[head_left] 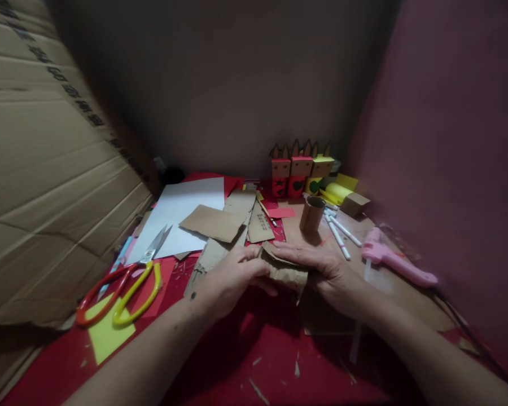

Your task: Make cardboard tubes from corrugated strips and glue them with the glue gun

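Cardboard [288,276], folded perhaps into a sleeve, is held between my left hand [232,276] and right hand [328,268], well short of the back edge of the bench [224,366], where 3 eared figures [301,167] stand.

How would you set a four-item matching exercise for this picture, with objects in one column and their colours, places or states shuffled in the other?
Column one
1. Scissors
2. Glue gun
3. Plain brown tube
4. Bent cardboard piece

Column two
A. Standing upright
B. Between the left hand and the right hand
C. Open, with red and yellow handles
D. Pink

Right pairs: 1-C; 2-D; 3-A; 4-B
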Tool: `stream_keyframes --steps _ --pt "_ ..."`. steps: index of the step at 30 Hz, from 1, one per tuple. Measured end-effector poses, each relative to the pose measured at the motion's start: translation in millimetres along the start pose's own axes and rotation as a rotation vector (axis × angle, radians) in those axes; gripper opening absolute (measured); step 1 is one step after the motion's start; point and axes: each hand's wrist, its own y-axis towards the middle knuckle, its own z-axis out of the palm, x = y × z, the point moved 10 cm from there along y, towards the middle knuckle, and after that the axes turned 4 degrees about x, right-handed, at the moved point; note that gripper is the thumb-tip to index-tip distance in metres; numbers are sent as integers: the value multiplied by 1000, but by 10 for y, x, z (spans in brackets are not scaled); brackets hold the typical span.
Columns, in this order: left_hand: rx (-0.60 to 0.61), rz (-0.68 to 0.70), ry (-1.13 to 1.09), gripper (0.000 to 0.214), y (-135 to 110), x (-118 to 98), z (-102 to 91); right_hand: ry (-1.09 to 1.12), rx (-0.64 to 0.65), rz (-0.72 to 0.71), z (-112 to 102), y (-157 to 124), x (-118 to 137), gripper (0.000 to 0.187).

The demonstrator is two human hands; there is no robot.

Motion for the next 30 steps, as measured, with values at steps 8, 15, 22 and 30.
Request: stream_keyframes --steps 8,15,22,30 --pt "-100 -29 33 44 3 74 -140 -42 24 -43 59 -37 -13 56" --pt "-39 -23 158 35 -15 -24 -43 -116 22 -109 49 -40 71 63" --pt "-228 89 423 37 -98 -227 -223 -137 -279 101 -342 -149 29 53" --pt "-442 337 610 32 -173 -490 -300 580 -316 540 -145 -280 -461 20"
